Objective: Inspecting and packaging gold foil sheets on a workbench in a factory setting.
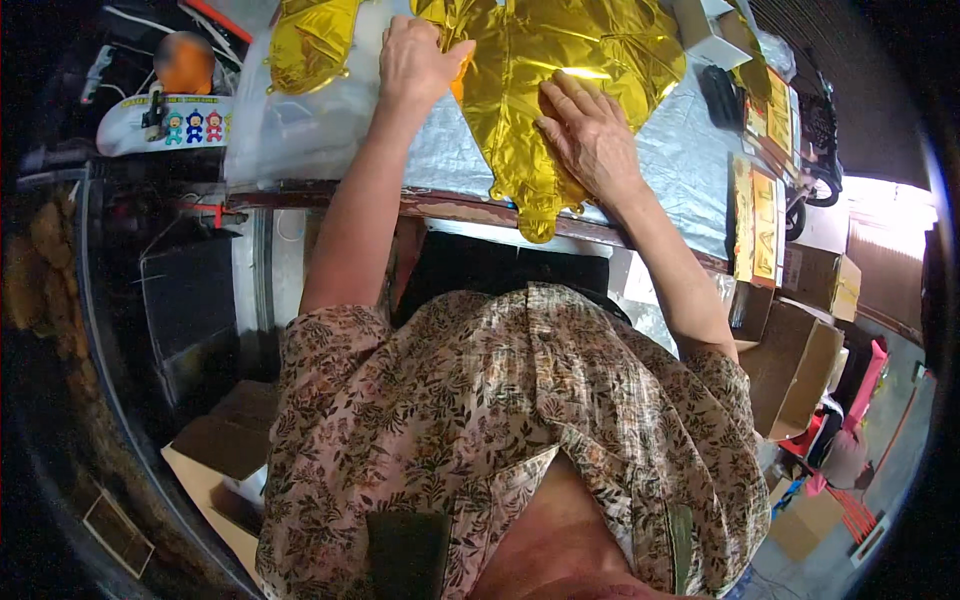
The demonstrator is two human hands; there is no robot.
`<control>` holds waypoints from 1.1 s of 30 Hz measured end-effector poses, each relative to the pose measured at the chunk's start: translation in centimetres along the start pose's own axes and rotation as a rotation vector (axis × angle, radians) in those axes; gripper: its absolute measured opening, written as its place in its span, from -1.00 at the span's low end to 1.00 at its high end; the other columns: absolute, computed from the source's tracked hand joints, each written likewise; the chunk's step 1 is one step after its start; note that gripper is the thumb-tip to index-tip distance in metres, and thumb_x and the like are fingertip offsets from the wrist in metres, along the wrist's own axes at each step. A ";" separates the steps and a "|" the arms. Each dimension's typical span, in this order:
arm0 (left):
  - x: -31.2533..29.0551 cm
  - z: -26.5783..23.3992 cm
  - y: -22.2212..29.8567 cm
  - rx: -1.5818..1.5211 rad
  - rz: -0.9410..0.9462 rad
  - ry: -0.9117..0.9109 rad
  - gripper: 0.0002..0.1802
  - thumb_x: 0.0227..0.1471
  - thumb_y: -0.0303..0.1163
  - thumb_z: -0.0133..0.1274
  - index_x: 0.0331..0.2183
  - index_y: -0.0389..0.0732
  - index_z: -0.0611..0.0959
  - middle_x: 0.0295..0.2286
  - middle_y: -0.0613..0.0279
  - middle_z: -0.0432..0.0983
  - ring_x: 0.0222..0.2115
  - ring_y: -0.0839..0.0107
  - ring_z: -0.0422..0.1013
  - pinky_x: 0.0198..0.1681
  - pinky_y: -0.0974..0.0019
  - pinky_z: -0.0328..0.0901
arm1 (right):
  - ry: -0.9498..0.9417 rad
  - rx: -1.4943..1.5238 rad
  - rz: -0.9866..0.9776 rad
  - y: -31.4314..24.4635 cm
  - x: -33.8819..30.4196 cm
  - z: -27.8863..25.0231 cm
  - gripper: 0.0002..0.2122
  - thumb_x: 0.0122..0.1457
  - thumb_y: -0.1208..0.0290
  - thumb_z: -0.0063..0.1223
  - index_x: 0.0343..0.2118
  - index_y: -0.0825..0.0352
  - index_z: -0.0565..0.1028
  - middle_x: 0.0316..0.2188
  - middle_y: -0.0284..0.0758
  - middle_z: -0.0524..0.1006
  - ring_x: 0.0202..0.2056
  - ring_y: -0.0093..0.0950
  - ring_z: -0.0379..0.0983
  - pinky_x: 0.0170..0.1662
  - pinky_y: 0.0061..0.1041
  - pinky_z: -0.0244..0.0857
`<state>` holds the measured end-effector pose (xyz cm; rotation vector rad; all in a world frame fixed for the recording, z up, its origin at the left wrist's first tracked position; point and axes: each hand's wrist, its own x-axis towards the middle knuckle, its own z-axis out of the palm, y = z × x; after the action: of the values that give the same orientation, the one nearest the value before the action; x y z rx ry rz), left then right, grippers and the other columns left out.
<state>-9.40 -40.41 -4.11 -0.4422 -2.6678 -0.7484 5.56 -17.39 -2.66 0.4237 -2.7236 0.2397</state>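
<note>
A flattened gold foil balloon lies over the far middle of the table, its narrow tab hanging past the near edge. My right hand rests on the foil, palm down, its fingers extended. At the balloon's left side is my left hand, its thumb stretched toward the foil and its fingertips partly hidden from view. A small orange patch shows beside that thumb; I cannot tell what it belongs to. Farther left lies a second piece of gold foil, with a rounded end.
A silvery sheet covers the table. At its right stand a white box, a dark object and yellow-orange printed boxes. Cardboard boxes are stacked below right. A white item with cartoon figures sits left of the table.
</note>
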 end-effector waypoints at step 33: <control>-0.5 0.3 2.7 0.124 -0.100 -0.031 0.03 -0.25 0.28 0.39 -0.04 -0.43 0.49 -0.04 -0.13 0.40 0.05 -0.06 0.32 0.14 -0.09 0.20 | -0.011 0.025 0.025 -0.2 0.1 0.0 -0.57 0.33 0.16 0.07 0.19 0.25 0.48 0.23 -0.24 0.44 0.24 -0.20 0.33 0.28 -0.17 0.20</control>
<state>-7.98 -38.15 -3.30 -0.2925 -2.7629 -0.6033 5.53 -17.63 -2.60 0.3990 -2.7405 0.2792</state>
